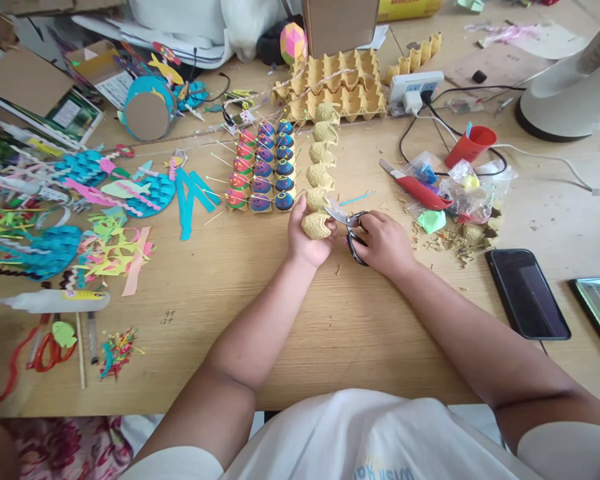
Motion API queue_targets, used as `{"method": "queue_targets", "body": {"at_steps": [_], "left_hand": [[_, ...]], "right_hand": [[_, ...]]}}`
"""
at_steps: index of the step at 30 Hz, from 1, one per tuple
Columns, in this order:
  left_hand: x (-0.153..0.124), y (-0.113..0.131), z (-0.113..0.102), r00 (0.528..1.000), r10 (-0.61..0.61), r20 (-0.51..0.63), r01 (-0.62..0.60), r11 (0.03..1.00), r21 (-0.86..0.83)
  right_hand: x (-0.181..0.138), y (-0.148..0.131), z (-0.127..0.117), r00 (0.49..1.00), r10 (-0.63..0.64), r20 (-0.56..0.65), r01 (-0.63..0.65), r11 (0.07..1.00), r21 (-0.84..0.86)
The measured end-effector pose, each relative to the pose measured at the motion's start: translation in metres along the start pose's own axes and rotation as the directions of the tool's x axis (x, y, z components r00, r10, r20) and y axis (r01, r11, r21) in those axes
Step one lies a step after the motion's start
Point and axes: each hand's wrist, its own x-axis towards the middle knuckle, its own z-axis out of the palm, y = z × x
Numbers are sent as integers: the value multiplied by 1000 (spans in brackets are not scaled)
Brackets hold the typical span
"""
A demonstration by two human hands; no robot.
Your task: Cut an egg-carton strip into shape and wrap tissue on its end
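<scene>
We've one head-worn view — faces forward and down, fairly near — left hand (307, 252) and right hand (387, 243) central, table (350, 333) around them.

The person's left hand (311, 241) holds the near end of an unpainted egg-carton strip (321, 155); their right hand (387, 243) has scissors (349, 221) at that end. Painted carton rows (263, 167) stand just left of the strip.

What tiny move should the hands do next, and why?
Maybe squeeze the scissors gently for one small snip: the right hand holds them with handles apart, tips at the edge of the egg-carton strip, and the left hand grips its near end.
</scene>
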Motion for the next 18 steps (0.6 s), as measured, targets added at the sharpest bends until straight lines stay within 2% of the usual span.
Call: {"method": "queue_targets", "body": {"at_steps": [7, 11, 18], "left_hand": [[-3, -5, 5, 998, 60, -35, -57, 996, 65], [-4, -5, 4, 997, 32, -65, -26, 995, 91], [-2, -4, -2, 999, -18, -45, 22, 996, 90]], "right_hand": [[1, 1, 1, 998, -16, -61, 16, 1000, -4], [2, 3, 3, 996, -12, -86, 10, 1000, -15], [2, 3, 3, 995, -23, -94, 20, 999, -34]]}}
